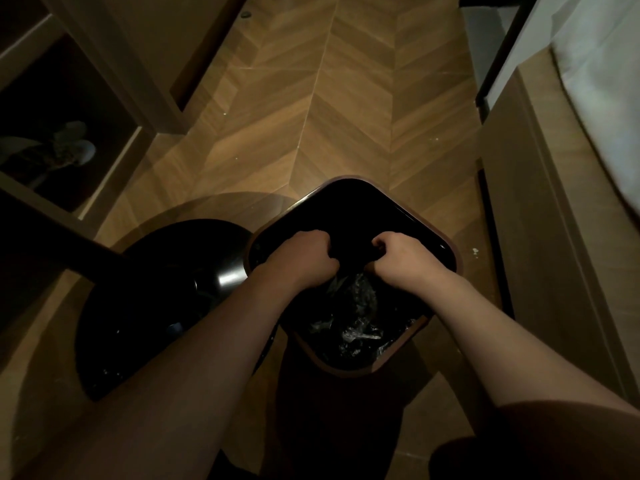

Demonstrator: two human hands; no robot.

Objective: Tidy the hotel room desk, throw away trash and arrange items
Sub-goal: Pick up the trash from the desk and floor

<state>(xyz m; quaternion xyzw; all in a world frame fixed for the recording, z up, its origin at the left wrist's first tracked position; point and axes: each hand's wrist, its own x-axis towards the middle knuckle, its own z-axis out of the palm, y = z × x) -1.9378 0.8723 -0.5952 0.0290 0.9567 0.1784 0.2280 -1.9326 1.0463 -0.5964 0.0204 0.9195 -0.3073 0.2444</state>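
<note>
Gripping: both hands curled over the bin mouth, fingers tucked under and out of sight.
Left hand (304,252): fist-like, at 9 o'clock of the bin opening, knuckles toward 12 o'clock; appears to pinch the dark liner, contact not fully visible.
Right hand (403,254): fist-like, at 3 o'clock of the left hand, near it but apart; appears to pinch the same liner edge.
Bin (446,249): square with rounded corners, brown rim, black interior; standing on the floor at frame centre, one corner toward 12 o'clock.
Liner (360,296): black plastic, crumpled and glossy, bunched inside the bin at 6 o'clock of the hands.
Trash: cannot tell apart from the liner folds in the dark interior.
Base (162,306): round, black, glossy, at 9 o'clock of the bin, touching or just beside its rim; partly covered by the left forearm.
Post (69,244): dark bar running from the base toward 10 o'clock.
Floor (346,109): wood, chevron pattern, from the bin toward 12 o'clock.
Shelf (62,140): open compartment at 10 o'clock, holding dim, blurred objects.
Cabinet (540,237): tan panel at 3 o'clock of the bin.
Cloth (602,81): white, at 1 o'clock, above the cabinet.
</note>
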